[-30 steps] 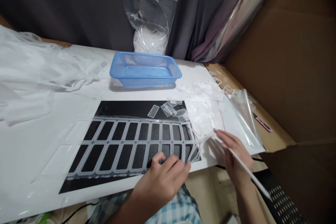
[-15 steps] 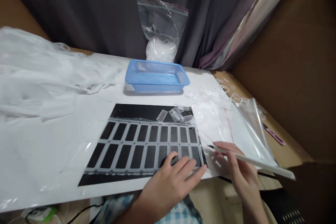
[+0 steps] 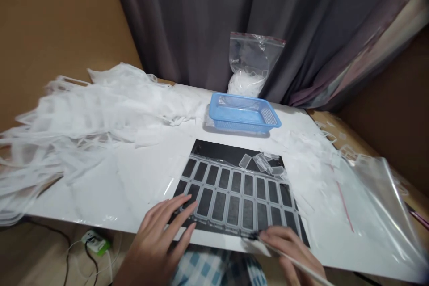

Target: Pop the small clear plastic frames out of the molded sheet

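A clear plastic sheet with two rows of rectangular openings lies on a black board in front of me. My left hand rests at the sheet's near left corner, its fingers apart and holding nothing. Between the fingers of my right hand is a thin white stick-like tool with a dark tip, which sits at the sheet's near edge; its exact kind cannot be made out. Several small clear rectangles lie loose along the board's far right part.
Behind the board stands a blue basket, with a zip bag of white pieces beyond it. White strips are heaped at left. Thin clear scraps and a clear bag lie at right. A power strip sits below the table.
My view has turned left. My left hand has moved from the sheet's near right part to its left corner. My right hand has brought the tool to the near edge.
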Demonstrator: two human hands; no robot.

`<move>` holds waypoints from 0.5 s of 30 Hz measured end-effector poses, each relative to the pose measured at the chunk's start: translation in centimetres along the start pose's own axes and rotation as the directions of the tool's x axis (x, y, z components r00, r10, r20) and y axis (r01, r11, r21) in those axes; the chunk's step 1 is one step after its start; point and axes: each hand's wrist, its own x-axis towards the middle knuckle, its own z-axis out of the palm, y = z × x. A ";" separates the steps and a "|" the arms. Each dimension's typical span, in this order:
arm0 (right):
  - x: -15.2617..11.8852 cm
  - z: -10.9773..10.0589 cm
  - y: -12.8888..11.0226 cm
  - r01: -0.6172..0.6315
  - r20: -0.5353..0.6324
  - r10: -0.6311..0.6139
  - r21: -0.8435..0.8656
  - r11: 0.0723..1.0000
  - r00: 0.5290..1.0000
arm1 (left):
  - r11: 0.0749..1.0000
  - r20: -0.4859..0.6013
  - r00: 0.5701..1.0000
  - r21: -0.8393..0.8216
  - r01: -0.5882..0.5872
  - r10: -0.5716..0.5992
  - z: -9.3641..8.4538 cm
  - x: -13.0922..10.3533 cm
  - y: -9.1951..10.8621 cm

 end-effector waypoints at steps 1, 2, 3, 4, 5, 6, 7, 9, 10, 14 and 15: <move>0.2 0.4 0.4 0.050 0.049 -0.049 -0.003 0.999 0.998 | 0.999 0.033 0.999 0.023 -0.024 0.023 -0.2 -0.4 -0.6; 0.5 0.7 0.8 0.094 0.098 -0.094 -0.003 0.996 0.991 | 0.999 0.061 0.997 0.028 -0.042 0.040 -0.2 -0.8 -1.0; 0.7 1.0 1.2 0.123 0.136 -0.122 -0.003 0.992 0.983 | 0.999 0.068 0.997 0.015 -0.044 0.043 -0.1 -1.2 -1.0; 0.8 1.1 1.4 0.137 0.164 -0.134 -0.010 0.990 0.977 | 0.999 0.060 0.998 -0.011 -0.033 0.034 0.3 -1.5 -0.8; 0.9 1.0 1.6 0.145 0.184 -0.138 -0.024 0.989 0.973 | 0.999 0.028 1.000 -0.041 -0.005 0.006 0.7 -1.7 -0.4; 0.9 0.8 1.6 0.134 0.197 -0.121 -0.055 0.989 0.973 | 0.997 -0.016 1.000 -0.073 0.025 -0.026 1.1 -1.9 0.0; 1.0 0.5 1.6 0.120 0.211 -0.098 -0.096 0.988 0.973 | 0.994 -0.044 0.998 -0.096 0.049 -0.054 1.5 -2.0 0.5; 0.9 -0.5 1.3 0.105 0.197 -0.066 -0.194 0.975 0.978 | 0.991 -0.071 0.995 -0.115 0.067 -0.076 1.9 -2.0 1.2; 0.7 -1.1 1.2 0.096 0.169 -0.055 -0.246 0.965 0.984 | 0.992 -0.067 0.995 -0.112 0.060 -0.067 1.9 -1.8 1.5; -0.4 -3.5 1.6 0.018 0.008 -0.016 -0.432 0.902 1.000 | 0.996 0.027 0.998 -0.059 -0.063 0.065 1.3 -0.8 2.2; -0.8 -4.1 2.1 -0.024 -0.027 0.013 -0.472 0.881 1.000 | 0.995 0.057 0.994 -0.050 -0.088 0.090 1.3 -0.6 2.5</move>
